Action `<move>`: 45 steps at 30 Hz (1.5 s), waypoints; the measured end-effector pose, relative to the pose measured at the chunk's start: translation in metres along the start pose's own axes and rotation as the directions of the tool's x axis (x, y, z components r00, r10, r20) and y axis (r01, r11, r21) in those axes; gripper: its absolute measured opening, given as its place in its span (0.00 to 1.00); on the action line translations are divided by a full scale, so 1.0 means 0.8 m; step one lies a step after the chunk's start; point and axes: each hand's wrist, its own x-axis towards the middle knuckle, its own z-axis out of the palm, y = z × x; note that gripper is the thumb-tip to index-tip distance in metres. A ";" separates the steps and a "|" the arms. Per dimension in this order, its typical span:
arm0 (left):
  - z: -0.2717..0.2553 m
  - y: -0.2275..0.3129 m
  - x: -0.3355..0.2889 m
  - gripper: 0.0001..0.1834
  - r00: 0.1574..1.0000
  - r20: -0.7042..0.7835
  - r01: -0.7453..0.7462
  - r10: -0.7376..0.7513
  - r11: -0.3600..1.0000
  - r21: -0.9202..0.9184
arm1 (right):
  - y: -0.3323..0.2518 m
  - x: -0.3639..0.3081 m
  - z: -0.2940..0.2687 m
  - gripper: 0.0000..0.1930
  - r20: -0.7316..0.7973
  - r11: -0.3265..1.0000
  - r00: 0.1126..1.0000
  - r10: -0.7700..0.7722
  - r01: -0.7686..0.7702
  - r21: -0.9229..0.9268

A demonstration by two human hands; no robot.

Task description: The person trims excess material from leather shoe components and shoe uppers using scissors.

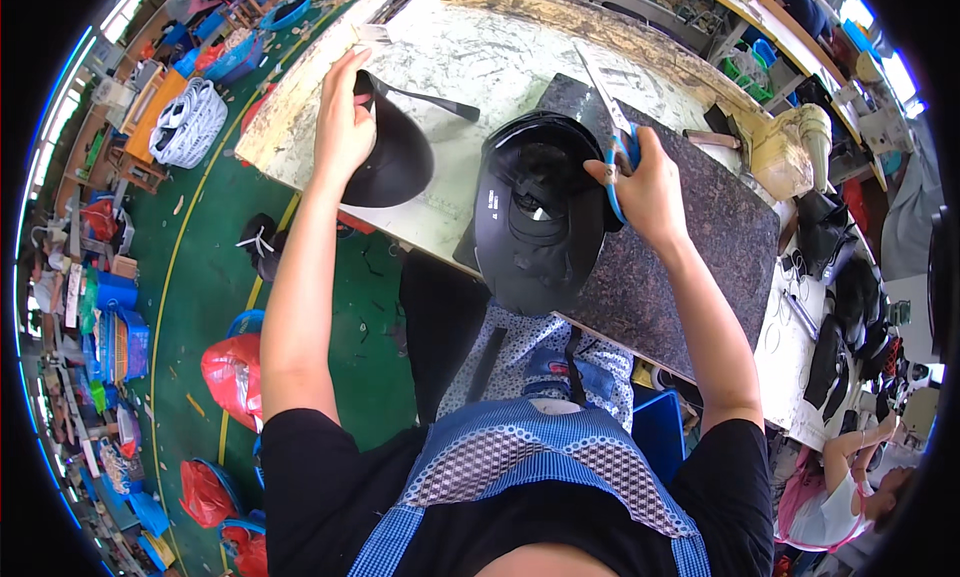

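Observation:
My left hand (345,127) is closed at the edge of a smooth, curved black piece (400,162) like a cap's peak, held over the table's left edge. From it a narrow black strap (440,102) reaches right. Blue-handled scissors (612,127) are in my right hand (645,187), blades pointing away from me and slightly left. That hand's thumb is close to the right rim of a black cap-like item (535,262), which lies hollow side up at the table's near edge. Small white print marks its left side; its inside is dark and hard to make out.
Under the cap-like item is a dark speckled board (700,267) on the pale worn table (480,47). Black shoe-like items (830,362) lie on the right. Red bags (232,377) and blue baskets stand on the green floor, left. Another person (835,497) sits at lower right.

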 end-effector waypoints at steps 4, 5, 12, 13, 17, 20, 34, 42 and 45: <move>0.010 0.048 -0.023 0.20 0.974 -0.177 -0.139 0.141 0.990 0.024 | 0.004 0.003 0.009 0.20 0.054 0.998 0.998 0.011 -0.015 0.059; 0.015 0.061 -0.037 0.18 0.987 -0.110 -0.124 0.119 0.991 -0.042 | -0.001 0.000 0.007 0.20 0.052 0.998 0.999 0.004 -0.007 0.065; 0.104 0.122 -0.052 0.13 0.977 0.042 -0.212 0.209 0.969 0.128 | -0.011 -0.008 -0.004 0.19 0.046 0.994 0.999 0.012 -0.017 0.110; 0.110 0.118 -0.049 0.13 0.975 0.037 -0.223 0.220 0.967 0.125 | -0.007 -0.008 0.000 0.19 0.049 0.990 0.999 0.020 -0.027 0.142; 0.117 0.122 -0.036 0.10 0.970 0.181 -0.192 0.159 0.965 0.181 | 0.001 -0.016 -0.004 0.17 0.020 0.996 1.000 -0.005 0.003 0.093; 0.111 0.145 -0.034 0.12 0.969 0.026 -0.247 0.246 0.960 0.134 | 0.004 -0.034 -0.018 0.15 -0.013 0.956 0.992 -0.126 0.125 0.265; 0.112 0.211 -0.030 0.22 0.973 0.042 -0.220 0.228 0.964 -0.151 | -0.007 -0.015 -0.018 0.13 -0.191 0.937 0.979 -0.075 0.134 0.322; 0.060 0.244 -0.070 0.24 0.968 0.082 -0.227 0.238 0.966 -0.124 | -0.044 -0.079 -0.044 0.18 -0.087 0.952 0.992 -0.095 0.116 0.282; 0.021 0.247 -0.076 0.19 0.954 0.181 -0.195 0.238 0.955 -0.223 | -0.068 -0.100 -0.092 0.15 0.219 0.862 0.972 -0.087 -0.037 0.505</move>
